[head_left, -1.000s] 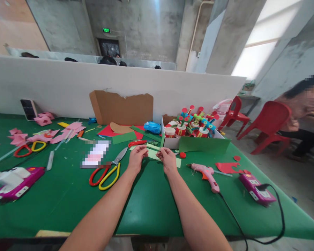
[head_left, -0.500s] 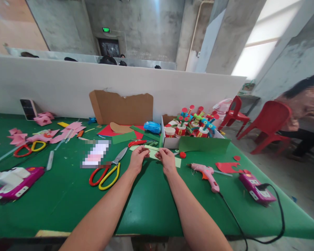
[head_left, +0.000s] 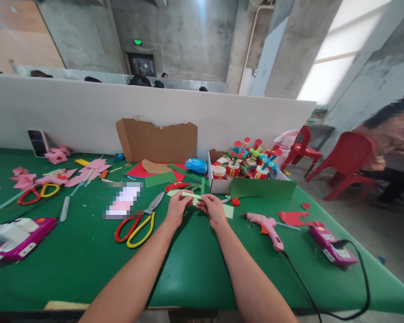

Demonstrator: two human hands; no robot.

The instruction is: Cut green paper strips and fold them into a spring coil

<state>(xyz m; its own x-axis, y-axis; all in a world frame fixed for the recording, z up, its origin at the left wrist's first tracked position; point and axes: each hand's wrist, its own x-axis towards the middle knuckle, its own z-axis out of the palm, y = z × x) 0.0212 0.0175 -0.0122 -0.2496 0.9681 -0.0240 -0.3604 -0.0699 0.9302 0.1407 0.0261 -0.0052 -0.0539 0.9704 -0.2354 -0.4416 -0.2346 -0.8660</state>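
Between my two hands is a narrow light green paper strip (head_left: pixel 191 196), held level above the table. My left hand (head_left: pixel 177 207) pinches its left end. The right end sits in the closed fingers of my right hand (head_left: pixel 212 208). Under and beside the hands lies a pale green paper sheet (head_left: pixel 228 211), partly covered by my right hand. Just beyond the fingers are red-handled scissors (head_left: pixel 175 185) and dark green folded paper springs (head_left: pixel 195 186). Large scissors (head_left: pixel 151 210) with one red and one yellow handle rest left of my left hand.
A box (head_left: pixel 218 186) of decorated paper cups stands behind my right hand. Right of it lie a pink glue gun (head_left: pixel 265 228) with a trailing cord and a purple power strip (head_left: pixel 333 246). Pink paper scraps (head_left: pixel 23 177) lie left. A white partition (head_left: pixel 87 112) closes the back.
The strip in my fingers has been raised and turned slightly, and shows more clearly now. My right hand's fingers have shifted a little. The rest of the table is unchanged.
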